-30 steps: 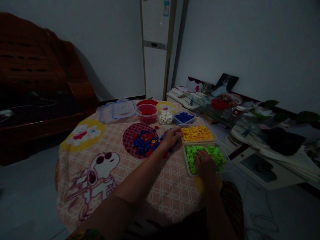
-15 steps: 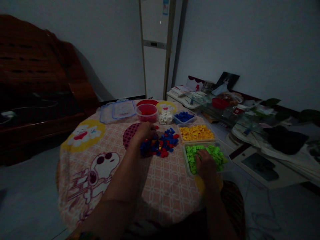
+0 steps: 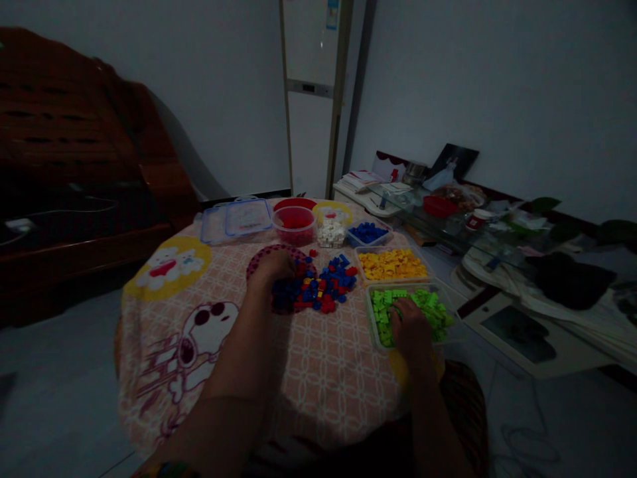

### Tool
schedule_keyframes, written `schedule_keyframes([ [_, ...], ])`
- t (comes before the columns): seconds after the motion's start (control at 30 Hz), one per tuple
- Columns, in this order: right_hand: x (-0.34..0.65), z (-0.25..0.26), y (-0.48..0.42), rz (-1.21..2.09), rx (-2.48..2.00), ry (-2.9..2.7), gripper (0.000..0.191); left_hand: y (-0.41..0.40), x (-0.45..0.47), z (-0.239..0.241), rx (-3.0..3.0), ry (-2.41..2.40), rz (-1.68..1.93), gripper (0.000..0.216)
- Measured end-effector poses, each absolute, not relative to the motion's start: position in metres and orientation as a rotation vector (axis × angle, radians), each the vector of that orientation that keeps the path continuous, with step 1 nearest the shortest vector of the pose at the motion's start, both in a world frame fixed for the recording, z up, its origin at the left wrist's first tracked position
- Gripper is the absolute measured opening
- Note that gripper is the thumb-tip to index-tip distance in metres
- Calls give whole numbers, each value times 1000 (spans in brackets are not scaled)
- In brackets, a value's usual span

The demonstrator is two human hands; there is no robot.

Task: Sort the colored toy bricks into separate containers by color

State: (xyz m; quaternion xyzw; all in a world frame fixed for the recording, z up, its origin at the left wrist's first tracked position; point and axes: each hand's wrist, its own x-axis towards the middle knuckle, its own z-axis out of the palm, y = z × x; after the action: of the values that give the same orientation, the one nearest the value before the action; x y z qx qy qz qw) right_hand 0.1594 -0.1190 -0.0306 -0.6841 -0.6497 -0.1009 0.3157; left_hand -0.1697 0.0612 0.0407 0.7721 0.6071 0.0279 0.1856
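Observation:
My left hand point(image 3: 277, 267) is over the left edge of a pile of mixed red and blue toy building bricks point(image 3: 326, 282), with a few yellow ones among them. Its fingers are curled, and shadow hides what they hold, if anything. Under this hand and part of the pile lies a round dark-spotted pink patch point(image 3: 259, 257). My right hand point(image 3: 412, 326) rests in a clear tub point(image 3: 372, 333) of green building bricks point(image 3: 432, 312). Thumb and fingers are bent together among the bricks, and the tips are hard to make out.
Behind the green tub stand a tub of yellow bricks point(image 3: 393, 264) and a tub of blue bricks point(image 3: 367, 232). White bricks point(image 3: 331, 234) sit beside a round container point(image 3: 293, 232) with red pieces. Clear blue-edged lids point(image 3: 236, 220) lie at the back left. A cluttered glass shelf point(image 3: 423, 209) stands right.
My left hand has drawn back slightly to the left and down, uncovering more of the pile. The right hand stays in the green bricks, almost unmoved.

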Motion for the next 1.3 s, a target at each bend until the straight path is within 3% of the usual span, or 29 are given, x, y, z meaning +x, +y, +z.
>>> schedule_keyframes([
  [0.37,160,-30,-120,-260,-1796,-1722,26,62,-160,32,2201,1802,107,7],
  [0.53,161,-33,-119,-262,-1801,-1724,26,60,-169,39,2211,1735,371,15],
  [0.7,160,-32,-119,-262,-1811,-1719,26,61,-147,41,2076,1469,712,22],
  [0.93,160,-30,-119,-258,-1807,-1720,24,41,-49,20,1756,979,1016,22],
  [1.13,160,-31,-121,-256,-1817,-1727,25,24,-11,8,1767,748,1075,42],
  [1.3,159,-30,-120,-248,-1814,-1718,26,37,-64,34,1925,892,911,20],
])
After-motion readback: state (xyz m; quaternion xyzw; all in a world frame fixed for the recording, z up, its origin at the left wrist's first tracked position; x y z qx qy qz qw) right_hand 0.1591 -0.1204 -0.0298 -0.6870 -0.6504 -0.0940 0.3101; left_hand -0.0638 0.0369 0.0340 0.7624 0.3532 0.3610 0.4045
